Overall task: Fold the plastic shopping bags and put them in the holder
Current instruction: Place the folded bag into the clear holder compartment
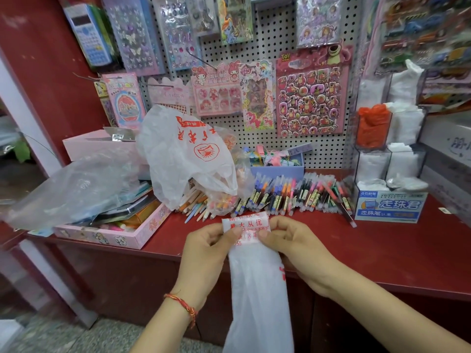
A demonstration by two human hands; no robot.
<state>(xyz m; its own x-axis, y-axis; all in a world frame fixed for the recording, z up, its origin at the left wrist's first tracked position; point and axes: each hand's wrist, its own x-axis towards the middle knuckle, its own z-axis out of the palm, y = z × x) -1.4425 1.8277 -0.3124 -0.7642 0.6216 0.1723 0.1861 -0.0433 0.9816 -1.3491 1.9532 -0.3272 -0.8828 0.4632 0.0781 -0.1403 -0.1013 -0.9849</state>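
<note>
A white plastic bag with red print [256, 289] hangs as a long narrow strip over the front edge of the red counter [382, 256]. Its top end is folded over into a small flat roll. My left hand [207, 248] pinches the roll's left side and my right hand [290, 240] pinches its right side. Another white bag with red print [183, 154] lies loose and puffed up on the counter behind. The clear acrylic holder [390, 149] stands at the right, its compartments holding folded white bags and an orange-red bag [372, 126].
A row of pens [293, 194] and pencils lies just behind my hands. A pink box [112, 233] with stationery and a clear bag over it sits at the left. A blue-white pen box [390, 206] stands under the holder. The pegboard behind carries sticker sheets.
</note>
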